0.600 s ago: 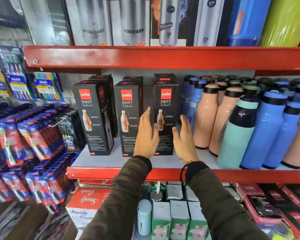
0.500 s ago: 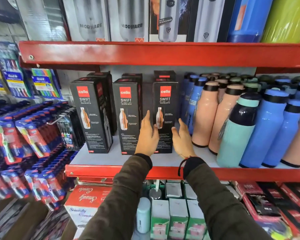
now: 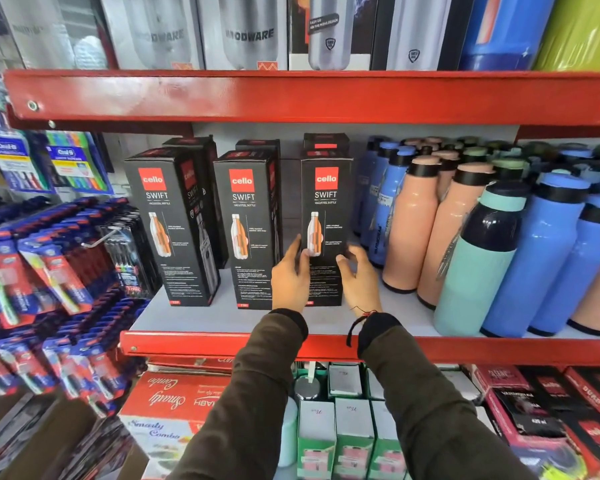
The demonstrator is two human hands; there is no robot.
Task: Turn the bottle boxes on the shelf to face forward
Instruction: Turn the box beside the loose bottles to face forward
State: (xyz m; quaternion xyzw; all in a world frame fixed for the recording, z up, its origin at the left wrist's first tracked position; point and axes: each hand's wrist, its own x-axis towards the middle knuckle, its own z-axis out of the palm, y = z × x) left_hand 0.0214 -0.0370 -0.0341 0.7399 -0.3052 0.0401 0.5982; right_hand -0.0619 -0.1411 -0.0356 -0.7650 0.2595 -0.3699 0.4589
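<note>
Three black bottle boxes stand in a row along the front of the grey shelf [image 3: 222,317] with the red lip, in the middle of the frame. The right box [image 3: 326,202] is between both hands. The left hand [image 3: 290,282] lies against its left edge, thumb on the front face, and the right hand [image 3: 359,277] presses its right side with fingers curled round the corner, so each grip is closed on that box. It stands upright on the shelf with its red logo panel and bottle picture facing out squarely.

The middle box [image 3: 248,230] stands just left of the left hand, front face forward but a sliver of its right side showing. The left box [image 3: 174,226] sits further left, slightly apart, turned a little so that its right side panel is plainly visible. More black boxes stand behind each of the three.

To the right of the frame, loose bottles crowd the same shelf: peach bottles [image 3: 413,223] just beside the held box, then a mint and navy bottle [image 3: 478,261] and blue bottles [image 3: 537,258]. Toothbrush packs [image 3: 45,275] hang at the left edge.
</note>
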